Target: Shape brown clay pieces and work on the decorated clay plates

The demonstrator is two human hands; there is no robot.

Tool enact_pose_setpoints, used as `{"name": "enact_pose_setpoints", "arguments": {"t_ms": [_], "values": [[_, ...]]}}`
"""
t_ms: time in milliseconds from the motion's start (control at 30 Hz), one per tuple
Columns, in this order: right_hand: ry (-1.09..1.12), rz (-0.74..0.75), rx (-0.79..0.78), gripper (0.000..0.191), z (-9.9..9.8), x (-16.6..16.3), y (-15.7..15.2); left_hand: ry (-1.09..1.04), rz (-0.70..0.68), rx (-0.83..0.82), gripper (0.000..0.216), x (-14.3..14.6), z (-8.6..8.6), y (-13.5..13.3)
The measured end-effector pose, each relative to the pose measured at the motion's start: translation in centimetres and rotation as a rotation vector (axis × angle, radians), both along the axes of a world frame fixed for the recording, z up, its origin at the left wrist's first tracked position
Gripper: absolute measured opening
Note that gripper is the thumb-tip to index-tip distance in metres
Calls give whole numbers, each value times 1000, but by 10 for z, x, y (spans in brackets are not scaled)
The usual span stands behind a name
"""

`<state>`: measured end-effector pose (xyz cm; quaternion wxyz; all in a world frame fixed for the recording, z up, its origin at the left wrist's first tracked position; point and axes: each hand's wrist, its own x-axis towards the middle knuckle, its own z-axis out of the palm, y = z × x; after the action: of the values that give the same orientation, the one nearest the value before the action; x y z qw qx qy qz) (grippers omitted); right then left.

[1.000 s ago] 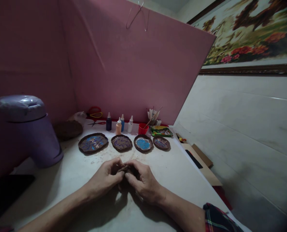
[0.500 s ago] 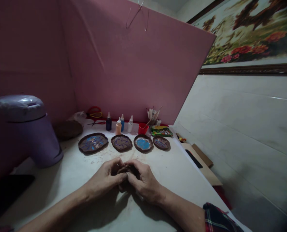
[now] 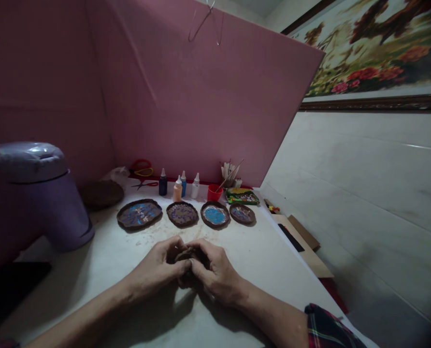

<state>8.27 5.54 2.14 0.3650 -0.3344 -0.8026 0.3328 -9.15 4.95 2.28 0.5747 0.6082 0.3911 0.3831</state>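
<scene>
Between my two hands is a lump of dark brown clay, held over the white table near its middle. My left hand curls round its left side, thumb pressed on the near face. From the right, my right hand grips the same clay with thumb and fingers, the two thumbs almost meeting. Much of the clay is hidden by the fingers, so its exact shape cannot be made out. Beyond the hands lie flat brown clay dishes in a row: a large painted one, a purple-marked one, a blue-centred one and a small one.
Behind the dishes stand paint bottles, a red cup with a brush, and a green packet. Scissors lie at the back. A purple canister and a big clay slab are on the left. Pink boards enclose the back.
Almost nothing differs. Both hands keep the same hold on the clay, and the view has shifted very slightly.
</scene>
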Motion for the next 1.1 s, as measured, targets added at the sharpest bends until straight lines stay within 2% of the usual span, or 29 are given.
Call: {"name": "enact_pose_setpoints", "arguments": {"t_ms": [367,500,1100], "values": [[-22,-10,8,28,0,0,0,-39,-28,-8,10,-1,-4,1],[-8,1,7,29,0,0,-1,2,0,-9,10,0,-2,0],[-10,-5,1,30,1,0,-1,-1,-15,7,20,1,0,0]]}}
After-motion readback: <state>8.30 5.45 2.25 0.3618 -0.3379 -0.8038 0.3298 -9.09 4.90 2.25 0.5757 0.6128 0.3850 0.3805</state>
